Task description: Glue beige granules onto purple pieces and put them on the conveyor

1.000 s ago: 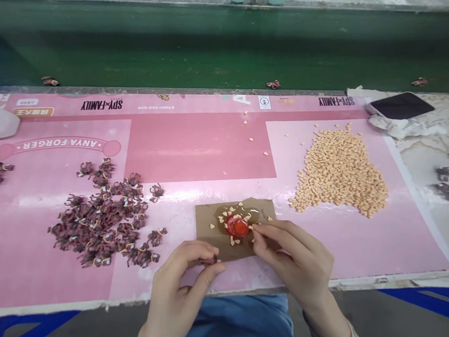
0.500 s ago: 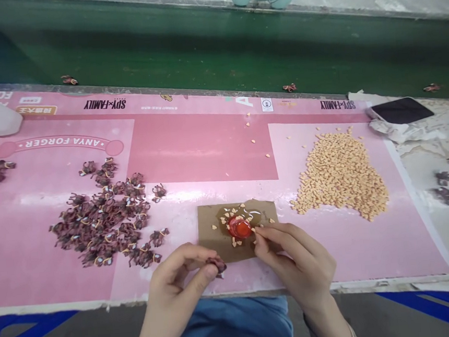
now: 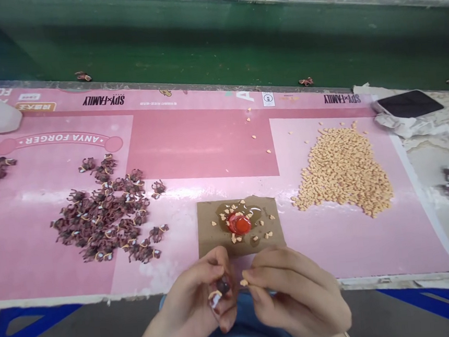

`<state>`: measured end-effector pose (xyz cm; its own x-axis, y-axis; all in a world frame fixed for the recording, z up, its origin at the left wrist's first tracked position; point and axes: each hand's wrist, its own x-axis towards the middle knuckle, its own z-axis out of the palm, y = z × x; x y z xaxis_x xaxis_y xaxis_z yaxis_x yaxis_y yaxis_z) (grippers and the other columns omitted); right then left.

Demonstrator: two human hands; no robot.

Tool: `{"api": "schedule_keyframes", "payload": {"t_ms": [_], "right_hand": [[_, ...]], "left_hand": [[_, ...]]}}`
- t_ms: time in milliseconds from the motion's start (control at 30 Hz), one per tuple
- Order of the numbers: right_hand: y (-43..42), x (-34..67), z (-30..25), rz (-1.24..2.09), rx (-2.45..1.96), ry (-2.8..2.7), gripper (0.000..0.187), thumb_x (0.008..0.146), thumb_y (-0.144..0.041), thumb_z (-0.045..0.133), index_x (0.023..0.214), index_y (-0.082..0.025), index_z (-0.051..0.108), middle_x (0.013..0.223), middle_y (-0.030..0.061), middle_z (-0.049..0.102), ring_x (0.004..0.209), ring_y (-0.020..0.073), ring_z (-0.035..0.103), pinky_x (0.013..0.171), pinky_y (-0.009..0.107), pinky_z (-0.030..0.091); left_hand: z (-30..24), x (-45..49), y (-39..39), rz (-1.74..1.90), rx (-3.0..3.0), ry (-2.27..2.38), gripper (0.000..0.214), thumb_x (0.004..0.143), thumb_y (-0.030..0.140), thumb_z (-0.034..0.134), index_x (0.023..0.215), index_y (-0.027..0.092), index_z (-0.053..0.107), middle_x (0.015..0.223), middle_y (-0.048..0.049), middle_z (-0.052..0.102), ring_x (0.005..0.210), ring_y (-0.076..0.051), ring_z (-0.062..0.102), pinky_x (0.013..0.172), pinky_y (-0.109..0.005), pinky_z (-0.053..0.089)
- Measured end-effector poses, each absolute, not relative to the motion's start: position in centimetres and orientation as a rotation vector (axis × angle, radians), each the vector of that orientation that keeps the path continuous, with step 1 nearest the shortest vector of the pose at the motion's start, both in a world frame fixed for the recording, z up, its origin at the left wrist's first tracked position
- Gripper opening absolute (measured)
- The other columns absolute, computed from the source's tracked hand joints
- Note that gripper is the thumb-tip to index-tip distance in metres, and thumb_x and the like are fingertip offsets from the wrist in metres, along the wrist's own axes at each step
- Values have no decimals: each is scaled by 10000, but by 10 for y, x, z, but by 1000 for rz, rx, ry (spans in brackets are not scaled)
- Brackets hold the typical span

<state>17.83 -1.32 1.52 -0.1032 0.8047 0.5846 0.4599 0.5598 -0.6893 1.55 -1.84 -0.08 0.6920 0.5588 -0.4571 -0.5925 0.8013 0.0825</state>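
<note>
"What's in front of you, biggest first?"

"A pink printed sheet point(image 3: 199, 149), with a heap of dark figures point(image 3: 103, 221) on my left and a heap of tan pieces point(image 3: 345, 171) on my right."

"And your hands?"

"Close together at the sheet's front edge, not touching. My right hand point(image 3: 298, 293) is pinched at thumb and finger; my left hand point(image 3: 199, 302) is curled round its load. Just beyond lies a brown card point(image 3: 209, 243) with a glossy puddle point(image 3: 255, 214) and a red disc point(image 3: 240, 223)."

"What are you gripping?"

"A dark figure point(image 3: 222, 285) in the left, yellow band showing. Smallest, a tan piece point(image 3: 244, 282) between my right fingertips."

"What could go wrong?"

"The figure could roll if my left fingers slacken. The tan piece worries me more: I've so little of it that an uneven squeeze might flick it off the edge."
</note>
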Motion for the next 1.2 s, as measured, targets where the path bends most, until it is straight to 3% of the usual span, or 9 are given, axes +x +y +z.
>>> {"api": "schedule_keyframes", "payload": {"t_ms": [200, 400, 533, 700, 833, 1000, 1200], "right_hand": [[-18, 176, 10, 493, -1001, -1586, 110, 954, -109, 613, 911, -187, 678, 779, 3, 755, 683, 116, 763, 617, 191, 650], [-21, 176, 23, 521, -954, -1750, 135, 926, -107, 707, 874, -227, 674, 737, -76, 777, 685, 101, 779, 752, 187, 665], [-16, 171, 21, 394, -1050, -1786, 133, 919, -116, 720, 855, -223, 675, 775, -71, 793, 737, 95, 791, 855, 138, 626], [-12, 168, 13, 371, -1043, -1678, 133, 940, -97, 646, 857, -200, 660, 708, -39, 754, 696, 87, 776, 705, 123, 631], [-16, 173, 13, 484, -1015, -1679, 121, 886, -62, 660, 874, -182, 667, 736, -10, 761, 676, 110, 774, 669, 157, 648], [-19, 178, 14, 579, -1041, -1670, 145, 889, -57, 627, 925, -191, 672, 848, 30, 804, 709, 126, 785, 654, 185, 662], [-17, 180, 15, 317, -1122, -1776, 126, 903, -69, 647, 888, -191, 675, 782, 8, 801, 688, 107, 782, 653, 147, 647]], "left_hand": [[5, 20, -22, 549, -190, 405, 262, 801, 304, 837, 777, 170, 612, 551, 71, 481, 403, -38, 220, 394, -125, 392], [12, 23, -20, 661, -165, 668, 286, 727, 231, 913, 760, 176, 634, 632, 53, 537, 535, -37, 465, 550, -111, 425], [14, 24, -19, 745, -121, 756, 313, 721, 298, 952, 746, 165, 670, 661, 42, 595, 583, -44, 537, 578, -117, 453], [7, 21, -22, 777, -2, 683, 419, 691, 478, 955, 882, 166, 749, 712, 13, 691, 585, -60, 621, 592, -141, 511], [3, 17, -29, 857, 150, 707, 410, 662, 434, 980, 835, 166, 723, 694, 21, 711, 605, -72, 664, 602, -136, 509], [3, 15, -34, 872, 227, 831, 370, 826, 496, 850, 837, 190, 642, 630, 66, 620, 512, -81, 632, 534, -169, 492], [11, 12, -32, 844, 269, 974, 376, 857, 486, 827, 844, 205, 579, 662, 75, 542, 585, -71, 589, 601, -166, 486]]}}
